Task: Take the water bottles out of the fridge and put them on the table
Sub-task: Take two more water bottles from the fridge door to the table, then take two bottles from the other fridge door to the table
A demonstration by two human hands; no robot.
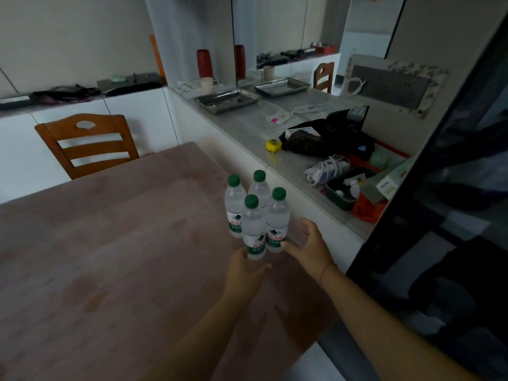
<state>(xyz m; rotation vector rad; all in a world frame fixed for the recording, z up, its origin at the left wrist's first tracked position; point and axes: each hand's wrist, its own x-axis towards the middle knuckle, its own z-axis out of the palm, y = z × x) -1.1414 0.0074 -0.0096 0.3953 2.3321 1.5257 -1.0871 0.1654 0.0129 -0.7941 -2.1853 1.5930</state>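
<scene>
Bottles: four water bottles (254, 213) with green caps stood upright in a tight cluster on the table (110, 257), near its far right edge; they appeared to touch one another.
Front bottle: the nearest bottle (253, 229) stood at the front of the cluster, its green and white label facing the person.
Left hand: the left hand (243, 273) sat at the base of the front bottle, fingers loosely spread, fingertips touching or nearly touching it; could not tell which. Not closed around anything.
Right hand: the right hand (310, 246) was open, fingers spread, palm turned toward the cluster, just to the right of the bottles; the thumb tip reached the base of the right-hand bottle (277, 221).
Table: pinkish-brown top, bare apart from the bottles.
Chair: a wooden chair (88, 144) stood at the far side of the table, well apart from the bottles.
Counter: a grey counter (247, 125) ran beyond the table's right edge, carrying a metal tray (228, 100), a yellow tape measure (273, 145) and a black bag (330, 138).
Fridge: a dark panel (453, 215) filled the space right of the table; could not tell if it was the fridge.
</scene>
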